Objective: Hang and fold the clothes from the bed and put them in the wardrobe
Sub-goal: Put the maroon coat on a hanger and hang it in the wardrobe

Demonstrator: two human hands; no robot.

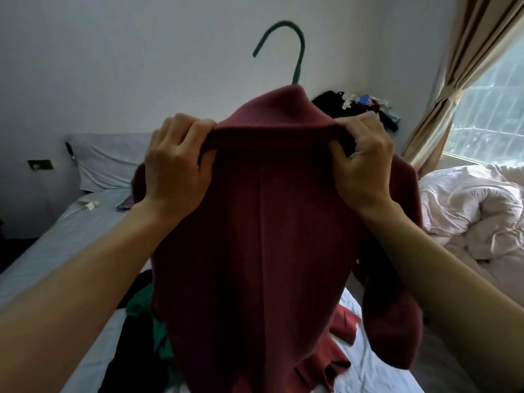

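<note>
Domestic bedroom. Evidence: a bed (pixel 56 231) with grey sheet and pillow (pixel 107 160) against a plain white wall, a rumpled white duvet (pixel 465 205), beige curtains (pixel 442 109) at a barred window (pixel 490 109), and loose clothes (pixel 357 106) heaped near the wall.

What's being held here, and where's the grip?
Both hands, left and right, pinch the red coat at its collar; it sits on a green hanger.
</note>
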